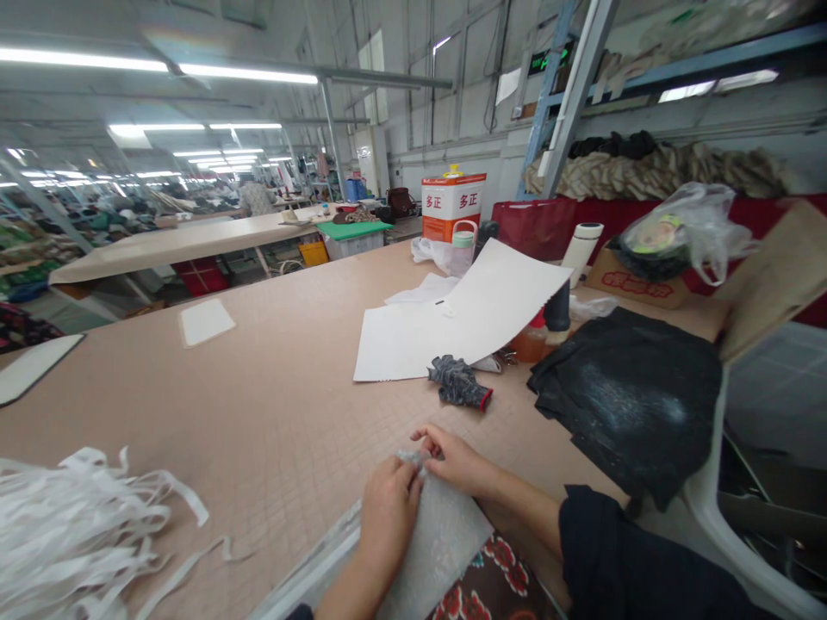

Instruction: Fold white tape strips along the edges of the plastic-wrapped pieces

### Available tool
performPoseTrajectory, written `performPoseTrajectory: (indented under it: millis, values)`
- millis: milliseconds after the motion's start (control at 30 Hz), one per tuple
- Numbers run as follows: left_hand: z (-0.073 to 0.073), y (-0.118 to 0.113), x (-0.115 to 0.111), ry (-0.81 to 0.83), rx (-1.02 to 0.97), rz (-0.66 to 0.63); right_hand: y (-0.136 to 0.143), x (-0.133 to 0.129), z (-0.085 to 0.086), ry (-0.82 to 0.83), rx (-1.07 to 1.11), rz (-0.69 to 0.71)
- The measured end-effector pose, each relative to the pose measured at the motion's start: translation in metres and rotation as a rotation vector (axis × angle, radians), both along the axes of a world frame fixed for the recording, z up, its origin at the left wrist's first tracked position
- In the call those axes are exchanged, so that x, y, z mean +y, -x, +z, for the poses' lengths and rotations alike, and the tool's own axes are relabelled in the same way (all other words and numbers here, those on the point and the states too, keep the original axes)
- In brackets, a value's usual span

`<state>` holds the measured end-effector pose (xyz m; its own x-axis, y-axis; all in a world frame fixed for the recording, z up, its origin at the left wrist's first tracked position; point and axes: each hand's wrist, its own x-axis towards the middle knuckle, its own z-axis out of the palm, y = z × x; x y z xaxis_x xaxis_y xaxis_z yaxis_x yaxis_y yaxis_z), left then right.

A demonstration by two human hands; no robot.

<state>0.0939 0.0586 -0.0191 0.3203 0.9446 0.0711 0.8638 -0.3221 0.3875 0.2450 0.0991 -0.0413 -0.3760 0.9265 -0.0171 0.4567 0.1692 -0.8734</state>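
A pale grey, slightly see-through sheet (445,538) lies at the front edge of the table, its far end bunched up. My left hand (391,504) is closed on that bunched end from the left. From the right, my right hand (445,456) pinches the same end, the two hands almost touching. Under the sheet, near my body, shows a dark floral cloth (500,585) with red and white flowers. Just beyond my hands rests a dark grey knitted glove (458,381) with a red cuff edge.
White strips (71,525) lie heaped at the left. Large white card sheets (413,340) curl up beyond the glove. Black sheets (633,396) are stacked at right, beside a chair (717,465). A white bottle (583,245) and a red-and-white box (452,207) stand at the back.
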Motion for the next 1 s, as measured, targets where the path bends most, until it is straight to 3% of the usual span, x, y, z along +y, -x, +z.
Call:
performPoseTrajectory:
  millis: [233,400,667,1000]
  values:
    - [-0.013,0.000,-0.005,-0.201,0.260,-0.155,-0.001,-0.002,0.010,-0.267,-0.310,-0.022]
    - [-0.009,-0.001,-0.007,-0.161,0.283,-0.160,0.000,0.003,0.017,-0.197,-0.410,0.067]
    - [-0.012,0.002,-0.006,-0.179,0.281,-0.204,-0.001,0.016,0.012,-0.160,-0.477,0.103]
    - [-0.013,0.002,-0.007,-0.198,0.349,-0.250,-0.001,0.017,0.020,-0.146,-0.486,0.129]
